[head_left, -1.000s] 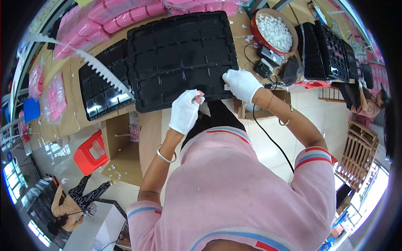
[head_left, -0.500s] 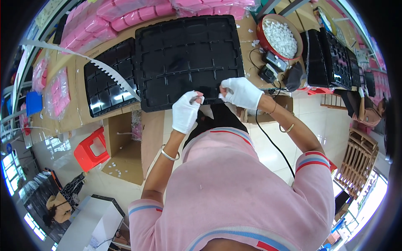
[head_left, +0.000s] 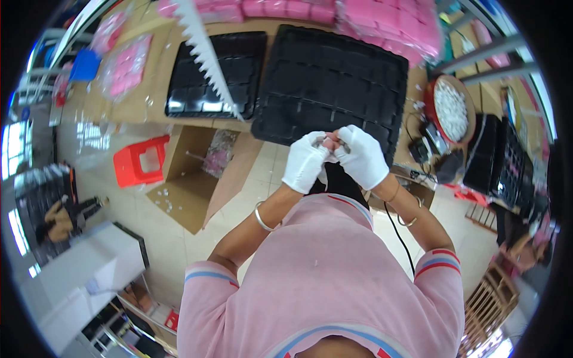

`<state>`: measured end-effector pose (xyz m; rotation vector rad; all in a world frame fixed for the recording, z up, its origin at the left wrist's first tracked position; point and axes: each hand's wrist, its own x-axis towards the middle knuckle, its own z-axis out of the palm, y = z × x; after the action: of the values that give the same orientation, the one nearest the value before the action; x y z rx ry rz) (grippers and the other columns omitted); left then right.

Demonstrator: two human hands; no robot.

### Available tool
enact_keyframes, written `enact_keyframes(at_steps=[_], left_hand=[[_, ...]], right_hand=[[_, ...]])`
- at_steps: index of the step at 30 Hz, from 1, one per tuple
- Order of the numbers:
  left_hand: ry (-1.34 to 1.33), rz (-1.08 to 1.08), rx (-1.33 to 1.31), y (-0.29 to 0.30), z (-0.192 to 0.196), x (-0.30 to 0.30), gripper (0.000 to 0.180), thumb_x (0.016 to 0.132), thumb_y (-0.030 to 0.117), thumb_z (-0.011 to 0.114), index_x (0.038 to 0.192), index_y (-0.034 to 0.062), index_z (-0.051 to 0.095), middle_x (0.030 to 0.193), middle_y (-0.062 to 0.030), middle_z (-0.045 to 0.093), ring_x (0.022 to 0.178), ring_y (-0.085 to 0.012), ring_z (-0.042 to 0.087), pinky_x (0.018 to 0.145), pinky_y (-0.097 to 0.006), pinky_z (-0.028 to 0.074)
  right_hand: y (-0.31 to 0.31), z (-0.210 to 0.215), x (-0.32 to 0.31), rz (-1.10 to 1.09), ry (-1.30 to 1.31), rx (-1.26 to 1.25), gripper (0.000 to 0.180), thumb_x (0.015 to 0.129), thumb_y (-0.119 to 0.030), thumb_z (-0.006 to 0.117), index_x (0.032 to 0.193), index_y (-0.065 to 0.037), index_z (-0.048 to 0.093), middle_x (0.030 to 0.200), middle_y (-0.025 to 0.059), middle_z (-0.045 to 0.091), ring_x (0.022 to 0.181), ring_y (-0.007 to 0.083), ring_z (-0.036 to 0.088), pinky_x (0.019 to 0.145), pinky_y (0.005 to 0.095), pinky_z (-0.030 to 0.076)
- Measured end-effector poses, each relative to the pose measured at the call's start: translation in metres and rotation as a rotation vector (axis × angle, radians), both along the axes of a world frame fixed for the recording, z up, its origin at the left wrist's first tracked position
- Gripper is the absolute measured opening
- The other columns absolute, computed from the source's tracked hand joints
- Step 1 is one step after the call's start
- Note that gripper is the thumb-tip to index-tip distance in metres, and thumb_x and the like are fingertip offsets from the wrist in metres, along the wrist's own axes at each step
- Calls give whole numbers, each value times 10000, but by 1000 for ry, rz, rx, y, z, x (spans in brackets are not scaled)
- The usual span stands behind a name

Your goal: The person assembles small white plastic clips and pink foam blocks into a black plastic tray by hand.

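My left hand [head_left: 306, 162] and my right hand [head_left: 362, 158] wear white gloves that leave the fingertips bare. Their fingertips meet in a pinch at the near edge of a large black plastic tray [head_left: 334, 89]. Whatever lies between the fingers is too small or too hidden to name. The tray has a raised grid of ribs and lies on the cardboard-covered table. To its left lies a shiny, smaller-looking black tray [head_left: 209, 83], and a white toothed strip [head_left: 206, 51] hangs over it.
Pink wrapped packs [head_left: 388, 24] line the back. At the right stand a red-rimmed bowl of white pieces [head_left: 450, 110], a small black device [head_left: 419, 151] with cables and more black trays [head_left: 501, 161]. Below the left side are an open cardboard box [head_left: 194, 179] and a red stool [head_left: 140, 162].
My hands, apart at the tray's near edge before, have come together with fingertips touching. The whole view has swung, so the table's things sit further right.
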<state>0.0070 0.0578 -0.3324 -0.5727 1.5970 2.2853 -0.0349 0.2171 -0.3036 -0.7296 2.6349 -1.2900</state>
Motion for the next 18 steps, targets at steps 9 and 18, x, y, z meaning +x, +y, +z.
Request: enact_keyframes(at_steps=[9,18], left_hand=[[112,342,15,-88,-77,42,220,935,14,649,1146,-45,630,1036,-101,670,907,-152,647,818,-261,539],[-589,894,-862,-464,-281,204,338,974,318,556,1109,74,747,1072,-101,756,881,-256,686,751,-390,531]], right_hand=[[-30,5,6,219,-125,-169,486,819,174,490,1208,-46,682,1110,93,665,807,193,661,752,294,535],[-7,13,-55,39,-107,-259,295,938,81,540,1178,-14,682,1046,101,694,912,161,703,824,265,537]])
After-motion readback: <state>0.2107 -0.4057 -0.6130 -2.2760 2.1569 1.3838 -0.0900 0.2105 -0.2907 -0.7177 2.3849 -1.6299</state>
